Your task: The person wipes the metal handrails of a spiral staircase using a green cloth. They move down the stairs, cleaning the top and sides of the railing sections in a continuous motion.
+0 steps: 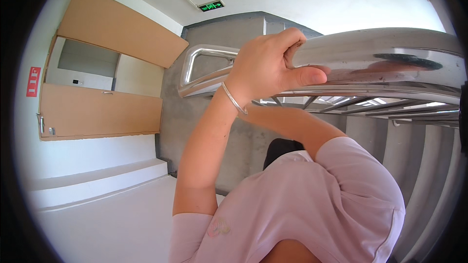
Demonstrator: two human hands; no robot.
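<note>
My left hand, with a thin silver bangle at the wrist, grips a polished stainless steel handrail. Its fingers curl over the rail and the thumb lies along the near side. My right forearm crosses from the right and passes behind the left wrist. The right hand itself is hidden there, so what it touches does not show. Below the handrail run the thinner metal bars of the balustrade. Its looped end is beyond my left hand.
Stair steps descend or rise at right; which is unclear. Grey floor lies below my arms. Two tan door leaves flank an opening at left. A lit green exit sign and a red wall sign bearing writing are visible.
</note>
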